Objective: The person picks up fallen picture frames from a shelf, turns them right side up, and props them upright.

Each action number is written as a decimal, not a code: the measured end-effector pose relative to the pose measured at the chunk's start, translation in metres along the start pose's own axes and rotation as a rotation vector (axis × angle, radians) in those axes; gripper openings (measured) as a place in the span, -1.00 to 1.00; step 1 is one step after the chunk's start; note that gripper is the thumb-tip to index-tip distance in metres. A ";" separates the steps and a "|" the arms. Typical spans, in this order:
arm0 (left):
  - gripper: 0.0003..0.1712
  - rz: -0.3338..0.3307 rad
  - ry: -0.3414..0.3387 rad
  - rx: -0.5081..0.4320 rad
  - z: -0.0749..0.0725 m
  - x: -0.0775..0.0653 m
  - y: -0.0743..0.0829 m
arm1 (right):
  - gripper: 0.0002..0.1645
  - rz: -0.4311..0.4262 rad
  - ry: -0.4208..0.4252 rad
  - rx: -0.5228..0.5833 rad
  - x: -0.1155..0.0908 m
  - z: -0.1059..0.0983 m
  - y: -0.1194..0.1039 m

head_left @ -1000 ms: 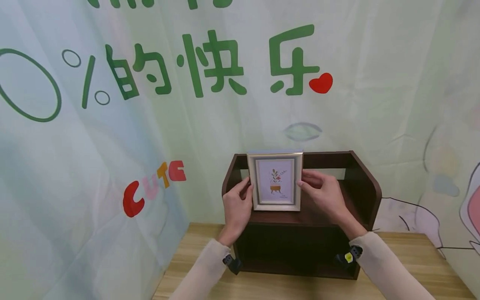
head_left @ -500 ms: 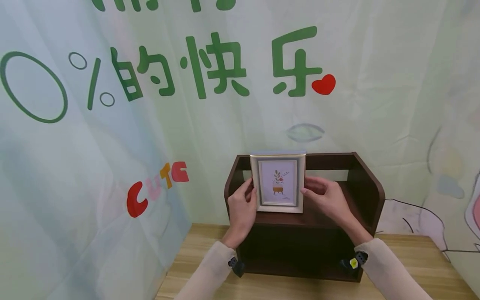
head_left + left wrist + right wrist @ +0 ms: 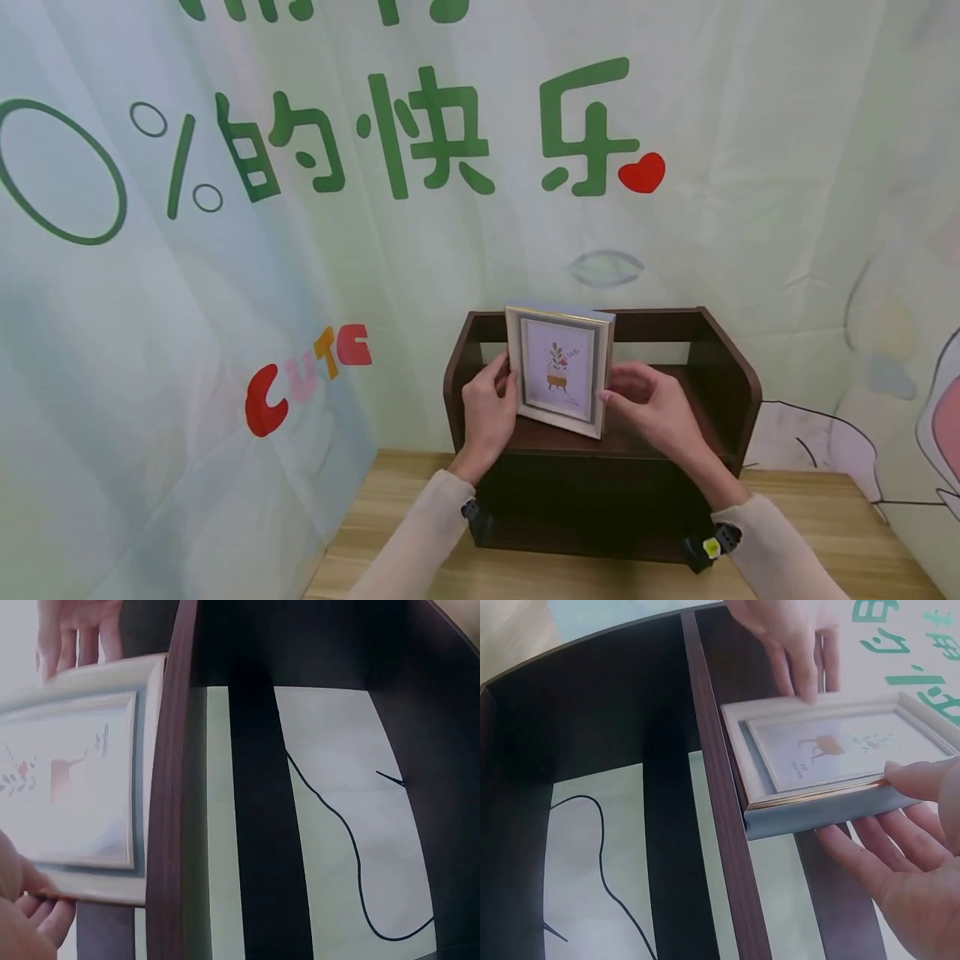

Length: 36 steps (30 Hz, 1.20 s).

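Observation:
A picture frame (image 3: 558,367) with a pale gold-edged border stands upright on the upper board of a dark brown shelf unit (image 3: 723,400). Its print shows a plant in an orange pot on legs. My left hand (image 3: 489,417) holds the frame's left edge. At the opposite edge, my right hand (image 3: 660,412) grips with the thumb on the front border, and in the right wrist view its fingers (image 3: 877,844) reach behind the frame. The frame sits at an angle, its right side nearer me. In the left wrist view, the picture frame (image 3: 71,787) appears sideways between both hands.
The shelf unit has a lower compartment (image 3: 585,500) and raised side panels. It stands on a wood-grain table (image 3: 405,517). Behind hangs a printed cloth backdrop (image 3: 750,208) with green characters and a red heart (image 3: 642,172).
The picture frame has turned from facing straight forward to an angle, its right side swinging toward me. Both hands stay on its edges, shifted slightly with it.

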<state>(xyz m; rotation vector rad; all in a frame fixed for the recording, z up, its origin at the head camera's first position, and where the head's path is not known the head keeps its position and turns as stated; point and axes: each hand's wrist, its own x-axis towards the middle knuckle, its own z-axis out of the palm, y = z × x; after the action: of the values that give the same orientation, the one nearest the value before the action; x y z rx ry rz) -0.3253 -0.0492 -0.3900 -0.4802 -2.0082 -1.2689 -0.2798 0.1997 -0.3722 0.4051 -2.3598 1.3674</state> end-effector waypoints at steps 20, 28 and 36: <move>-0.64 -0.204 -0.119 -0.188 0.012 0.027 -0.016 | -0.58 -0.090 -0.049 -0.016 -0.018 0.025 -0.024; -0.64 -0.208 -0.179 -0.289 0.019 0.036 -0.024 | -0.65 -0.083 -0.056 0.021 -0.020 0.040 -0.035; -0.63 -0.217 -0.208 -0.269 0.021 0.041 -0.024 | -0.68 -0.067 -0.022 0.009 -0.019 0.049 -0.044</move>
<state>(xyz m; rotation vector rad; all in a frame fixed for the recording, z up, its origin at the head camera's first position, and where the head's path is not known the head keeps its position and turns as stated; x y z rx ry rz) -0.3767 -0.0438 -0.3810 -0.5519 -2.1140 -1.6970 -0.2525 0.1367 -0.3692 0.4992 -2.3365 1.3501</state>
